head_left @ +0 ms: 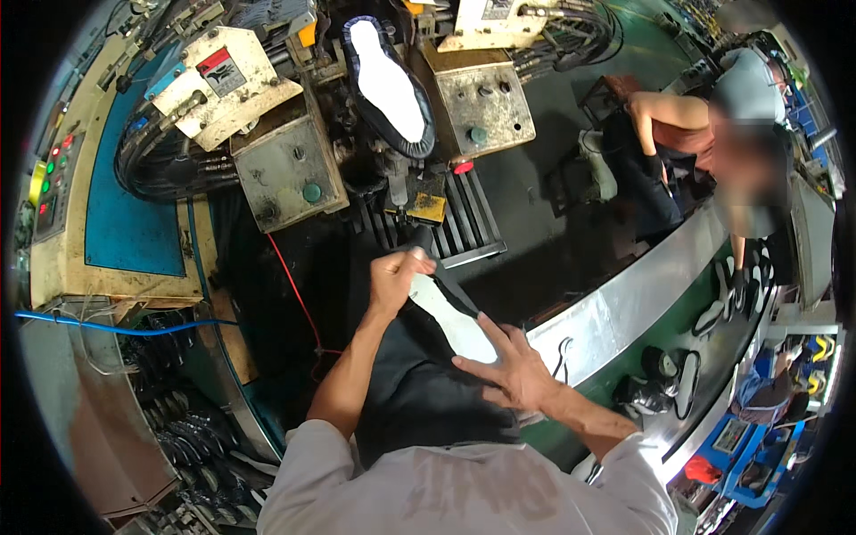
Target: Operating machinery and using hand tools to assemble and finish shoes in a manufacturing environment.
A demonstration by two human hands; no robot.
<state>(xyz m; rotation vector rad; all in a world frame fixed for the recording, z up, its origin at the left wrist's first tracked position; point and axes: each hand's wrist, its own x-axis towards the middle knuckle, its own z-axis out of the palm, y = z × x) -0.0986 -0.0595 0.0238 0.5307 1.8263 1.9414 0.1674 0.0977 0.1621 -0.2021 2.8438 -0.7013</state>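
Observation:
A black shoe upper with a white insole board (456,328) on its underside lies sole-up over my lap, slanting from upper left to lower right. My left hand (397,281) is closed round its far end, where a piece of black material sticks up past the thumb. The fingers of my right hand (513,366) are spread along the near end, with thumb and fingertips gripping its edges. Ahead of me, a second black shoe upper (425,143) with a white sole face (385,80) sits sole-up in the lasting machine (399,183), apart from my hands.
Control boxes with green buttons (311,193) (478,135) flank the machine. A metal-edged conveyor (615,303) carrying shoes (687,383) curves along my right; a co-worker (687,152) reaches over it. At left stand a machine cabinet (134,205) and racks of black shoes (192,428). A red cord (294,290) hangs nearby.

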